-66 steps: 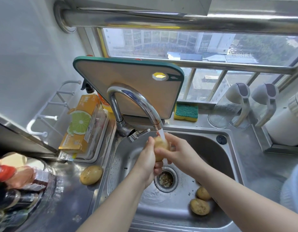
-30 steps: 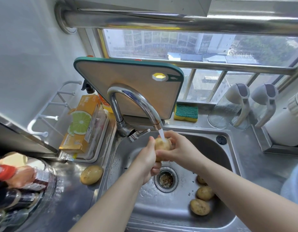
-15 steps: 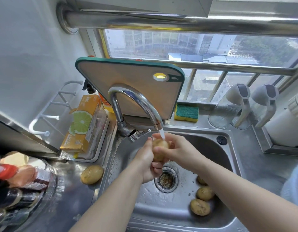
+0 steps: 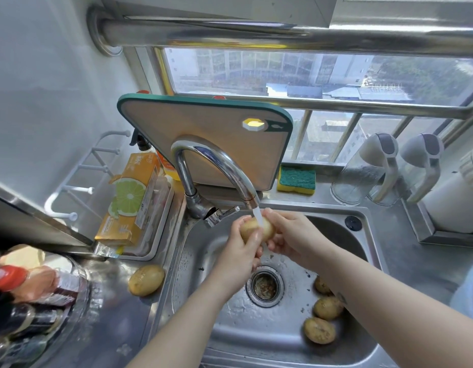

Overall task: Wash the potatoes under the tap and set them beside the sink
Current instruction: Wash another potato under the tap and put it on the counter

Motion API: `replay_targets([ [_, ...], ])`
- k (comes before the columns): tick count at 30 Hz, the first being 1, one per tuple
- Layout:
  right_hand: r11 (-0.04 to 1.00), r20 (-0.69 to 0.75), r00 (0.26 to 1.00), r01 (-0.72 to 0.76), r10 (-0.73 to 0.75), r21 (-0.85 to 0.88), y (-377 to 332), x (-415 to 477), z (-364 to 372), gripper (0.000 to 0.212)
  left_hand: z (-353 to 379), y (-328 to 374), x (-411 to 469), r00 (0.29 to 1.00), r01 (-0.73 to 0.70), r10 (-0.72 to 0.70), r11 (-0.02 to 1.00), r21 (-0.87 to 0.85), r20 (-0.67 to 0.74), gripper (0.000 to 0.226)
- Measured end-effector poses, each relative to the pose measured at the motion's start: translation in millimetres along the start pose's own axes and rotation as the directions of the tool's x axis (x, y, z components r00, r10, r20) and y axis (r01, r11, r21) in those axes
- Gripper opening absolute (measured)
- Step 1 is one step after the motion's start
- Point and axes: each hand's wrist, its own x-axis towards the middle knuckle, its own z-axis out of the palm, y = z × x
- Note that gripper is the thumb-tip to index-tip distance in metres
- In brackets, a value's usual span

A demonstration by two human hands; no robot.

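Yellow-brown potato [image 4: 248,229] sits under the tap [image 4: 219,166] stream near the sink's [image 4: 193,261] back edge; my left hand [image 4: 238,258] and right hand [image 4: 291,239] both clasp it. Hard, dense, probably slippery: I grip its ends.

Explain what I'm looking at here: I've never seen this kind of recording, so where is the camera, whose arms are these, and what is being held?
There is no machine: these are a person's two bare arms, filmed by one wide-angle camera worn on their head, looking down. The left hand and right hand both curl their fingers round a yellow-brown oval potato under the water running from the curved chrome tap. Three more speckled potatoes lie in the stainless steel sink near the right forearm. One smooth yellowish potato sits on the steel counter left of the sink. Behind the tap leans a green-edged tan cutting board.
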Motion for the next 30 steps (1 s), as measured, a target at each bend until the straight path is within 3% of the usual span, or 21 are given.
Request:
replay_targets([
  [3, 0.996, -0.039, 0.998, -0.039, 0.042, 0.077, 1.5, -1.6, 2.8, 0.032, -3.2, -8.9, -1.4, 0.987, -0.145, 0.156, 0.962, 0.231, -0.030, 0.040],
  [7, 0.970, -0.045, 0.992, -0.103, 0.115, 0.220, 5.7, -7.2, 7.5, 0.030, -7.7, -7.2, -3.7, 0.978, -0.196, 0.206, 0.913, 0.359, 0.009, 0.045],
  [10, 0.944, -0.020, 0.988, -0.138, 0.151, 0.301, 10.6, -12.7, 9.2, 0.030, -2.8, -3.3, -2.4, 0.963, -0.206, 0.258, 0.895, 0.396, -0.081, 0.024],
  [12, 0.946, 0.036, 0.993, -0.119, 0.114, 0.302, 15.6, -19.3, 14.0, 0.028, 3.1, -1.2, 2.6, 0.945, -0.178, 0.237, 0.951, 0.253, -0.226, 0.013],
  [15, 0.970, 0.098, 0.994, -0.061, 0.039, 0.236, 24.0, -29.5, 19.8, 0.022, 7.5, -1.5, 15.0, 0.920, -0.086, 0.051, 0.994, -0.073, -0.389, 0.035],
  [17, 0.976, 0.113, 0.994, -0.025, 0.000, 0.216, 25.9, -31.8, 17.3, 0.024, 8.6, 1.3, 18.9, 0.930, -0.015, -0.084, 0.964, -0.265, -0.357, 0.039],
  [20, 0.988, 0.111, 0.992, 0.040, -0.057, 0.149, 24.8, -31.2, 9.9, 0.039, 10.8, 6.4, 21.2, 0.950, 0.127, -0.249, 0.858, -0.498, -0.186, 0.037],
  [23, 0.993, 0.061, 0.991, 0.118, -0.116, -0.023, 28.2, -29.6, 8.2, 0.035, 14.7, 10.6, 17.6, 0.973, 0.139, -0.214, 0.836, -0.531, -0.083, 0.034],
  [26, 0.991, 0.004, 0.991, 0.130, -0.130, 0.005, 28.6, -27.9, 13.2, 0.013, 18.3, 10.2, 13.7, 0.990, 0.066, -0.119, 0.860, -0.507, -0.073, 0.026],
  [30, 0.989, -0.056, 0.988, 0.143, -0.145, -0.049, 22.3, -22.9, 22.2, 0.044, 18.3, -2.3, 4.9, 1.000, 0.005, -0.007, 0.929, -0.371, -0.004, 0.034],
])
